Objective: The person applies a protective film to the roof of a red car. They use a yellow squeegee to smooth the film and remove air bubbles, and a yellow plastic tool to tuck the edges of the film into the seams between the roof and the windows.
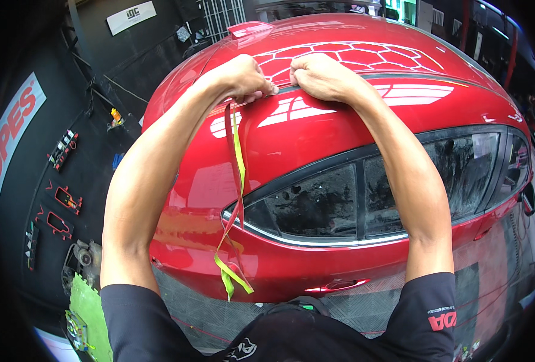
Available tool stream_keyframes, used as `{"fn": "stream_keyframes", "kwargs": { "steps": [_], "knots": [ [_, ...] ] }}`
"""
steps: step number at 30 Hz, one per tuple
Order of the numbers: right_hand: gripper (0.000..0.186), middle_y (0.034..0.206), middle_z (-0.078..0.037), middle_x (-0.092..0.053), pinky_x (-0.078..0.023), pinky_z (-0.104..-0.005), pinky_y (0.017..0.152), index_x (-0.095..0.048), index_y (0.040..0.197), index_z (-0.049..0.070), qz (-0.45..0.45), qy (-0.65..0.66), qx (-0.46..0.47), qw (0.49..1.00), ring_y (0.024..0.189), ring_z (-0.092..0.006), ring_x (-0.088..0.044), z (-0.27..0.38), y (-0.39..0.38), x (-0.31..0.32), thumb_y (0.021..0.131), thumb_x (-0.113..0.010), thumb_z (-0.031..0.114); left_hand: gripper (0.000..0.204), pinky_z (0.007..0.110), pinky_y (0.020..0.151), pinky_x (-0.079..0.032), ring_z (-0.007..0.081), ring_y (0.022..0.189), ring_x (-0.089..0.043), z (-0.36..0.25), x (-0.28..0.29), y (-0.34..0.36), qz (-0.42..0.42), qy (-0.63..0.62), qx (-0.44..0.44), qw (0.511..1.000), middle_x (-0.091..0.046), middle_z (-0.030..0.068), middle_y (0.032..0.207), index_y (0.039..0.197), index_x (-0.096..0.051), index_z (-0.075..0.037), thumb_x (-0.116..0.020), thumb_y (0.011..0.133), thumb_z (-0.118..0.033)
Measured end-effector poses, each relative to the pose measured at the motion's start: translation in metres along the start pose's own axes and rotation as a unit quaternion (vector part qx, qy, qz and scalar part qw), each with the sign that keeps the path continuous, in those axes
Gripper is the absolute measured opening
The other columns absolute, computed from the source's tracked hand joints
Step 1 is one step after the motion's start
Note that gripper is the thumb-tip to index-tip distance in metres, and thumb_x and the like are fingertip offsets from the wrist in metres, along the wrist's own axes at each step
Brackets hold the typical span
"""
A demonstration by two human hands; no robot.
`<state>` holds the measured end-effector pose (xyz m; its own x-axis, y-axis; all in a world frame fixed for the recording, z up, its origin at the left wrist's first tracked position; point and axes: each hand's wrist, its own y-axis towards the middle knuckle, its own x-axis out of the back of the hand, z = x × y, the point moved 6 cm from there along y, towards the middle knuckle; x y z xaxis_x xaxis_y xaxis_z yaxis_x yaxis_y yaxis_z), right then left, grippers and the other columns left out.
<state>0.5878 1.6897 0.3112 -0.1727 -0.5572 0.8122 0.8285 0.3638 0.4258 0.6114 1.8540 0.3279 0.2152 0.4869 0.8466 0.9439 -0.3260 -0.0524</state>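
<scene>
One red car (207, 241) is filling most of the view, its roof curving away at 12 o'clock. A dusty side window (312, 208) is sitting at about 5 o'clock from the hands. A dark roof seam (286, 89) is running along the roof edge toward 3 o'clock, passing beneath both hands. A narrow yellow-green and dark red strip (239, 151) is hanging at 6 o'clock from the left hand (249, 78), twisting down over the rear bodywork to a curled end. That hand is bending its fingers inward, its tips lying near the seam; whether it is gripping the strip is hidden. At its 3 o'clock, just apart, the right hand (321, 77) is curling into a loose fist; I cannot tell whether it is holding anything.
</scene>
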Motion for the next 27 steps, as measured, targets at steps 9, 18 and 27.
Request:
{"fn": "stream_keyframes", "kwargs": {
  "steps": [9,18,27],
  "knots": [
    [0.028,0.093,-0.021,-0.069,-0.051,-0.0441,0.087,-0.067,0.096,-0.004,-0.006,0.013,0.007,1.000,0.091,-0.0317,-0.066,0.005,-0.002,0.000,0.093,-0.044,0.012,0.021,0.034,0.055,-0.051,0.0159,0.055,-0.062,0.005,-0.008,0.004,-0.084,0.081,-0.089,0.989,-0.063,0.0096,0.061,0.075,-0.067,0.003,-0.066,0.090,-0.012],
    [0.027,0.092,-0.021,-0.069,-0.051,-0.0431,0.089,-0.067,0.097,-0.005,-0.004,0.027,0.007,1.000,0.090,-0.0306,-0.066,0.001,0.000,-0.001,0.092,-0.044,0.010,0.023,0.037,0.057,-0.053,0.0185,0.056,-0.065,0.013,0.005,-0.003,-0.122,0.103,-0.123,0.979,-0.066,0.0129,0.064,0.077,-0.065,0.003,-0.061,0.094,-0.012],
    [0.027,0.096,-0.017,-0.068,-0.050,-0.0384,0.090,-0.066,0.097,-0.005,0.005,0.028,-0.019,0.999,0.093,-0.0252,-0.064,0.008,-0.004,0.003,0.095,-0.044,0.011,0.023,0.035,0.059,-0.053,0.0151,0.058,-0.065,0.034,0.028,-0.016,-0.146,0.036,-0.082,0.985,-0.068,0.0116,0.068,0.083,-0.064,0.003,-0.061,0.099,-0.013]
  ]
}}
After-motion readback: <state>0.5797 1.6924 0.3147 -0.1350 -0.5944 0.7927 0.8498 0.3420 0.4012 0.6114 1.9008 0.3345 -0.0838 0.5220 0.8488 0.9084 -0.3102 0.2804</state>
